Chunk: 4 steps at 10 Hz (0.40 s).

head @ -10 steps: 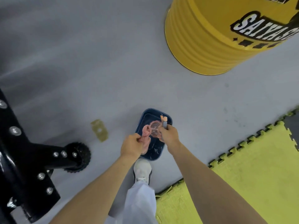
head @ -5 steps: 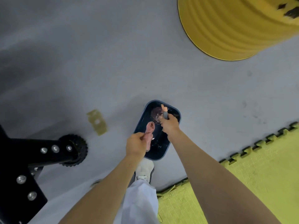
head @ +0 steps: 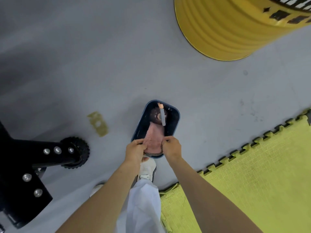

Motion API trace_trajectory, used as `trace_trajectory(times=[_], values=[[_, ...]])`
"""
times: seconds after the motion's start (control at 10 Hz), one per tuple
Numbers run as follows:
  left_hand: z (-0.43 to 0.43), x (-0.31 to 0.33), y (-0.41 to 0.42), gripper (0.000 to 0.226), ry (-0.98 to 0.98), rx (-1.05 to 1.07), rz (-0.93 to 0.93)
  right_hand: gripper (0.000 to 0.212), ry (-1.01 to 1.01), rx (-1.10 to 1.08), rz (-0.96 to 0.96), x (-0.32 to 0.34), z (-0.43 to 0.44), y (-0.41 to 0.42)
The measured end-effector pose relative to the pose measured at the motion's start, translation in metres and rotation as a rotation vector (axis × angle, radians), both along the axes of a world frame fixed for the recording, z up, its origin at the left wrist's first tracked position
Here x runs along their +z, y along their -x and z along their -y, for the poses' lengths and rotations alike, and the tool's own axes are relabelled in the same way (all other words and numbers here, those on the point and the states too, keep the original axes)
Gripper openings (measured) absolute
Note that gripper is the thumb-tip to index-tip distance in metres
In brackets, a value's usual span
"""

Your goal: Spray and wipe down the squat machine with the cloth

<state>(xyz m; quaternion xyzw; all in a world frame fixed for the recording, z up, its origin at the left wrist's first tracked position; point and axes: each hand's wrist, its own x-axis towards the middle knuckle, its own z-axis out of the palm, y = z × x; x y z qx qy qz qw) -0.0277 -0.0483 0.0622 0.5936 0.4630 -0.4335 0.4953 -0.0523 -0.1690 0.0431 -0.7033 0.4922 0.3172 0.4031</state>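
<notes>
Grey gym floor (head: 84, 64), w/ a yellow drum (head: 227, 27) at far right & a yellow foam mat (head: 252, 174) at near right. A dark blue tray (head: 178, 118) is set on the floor just ahead of the feet; the spray bottle (head: 162, 116) is seen in its far end. The pink cloth (head: 154, 137) is held stretched over the tray's near end, pinched at one edge by the left hand (head: 134, 150) & at the other by the right hand (head: 172, 148). Step judged: prep, i.e. cloth being taken up; wiping not yet begun. Next, the bottle would need to be gripped & both carried left to the black squat machine (head: 25, 165), well apart from the hands.
</notes>
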Motion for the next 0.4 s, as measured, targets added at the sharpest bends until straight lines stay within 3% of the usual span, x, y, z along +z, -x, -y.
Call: trace_trajectory(times=[0.2,0.3,0.4], values=[[-0.051,-0.022,0.042,0.024,-0.202,-0.204,-0.074,0.023,-0.165,0.093,-0.097,-0.004,-0.027,0.036],[-0.067,-0.025,0.055,0.025,-0.221,-0.319,0.003,0.031,-0.159,0.153,-0.114,-0.008,-0.042,0.049],[-0.073,-0.007,0.056,0.007,-0.117,-0.384,-0.024,0.029,-0.087,0.266,-0.164,0.001,-0.055,0.056]])
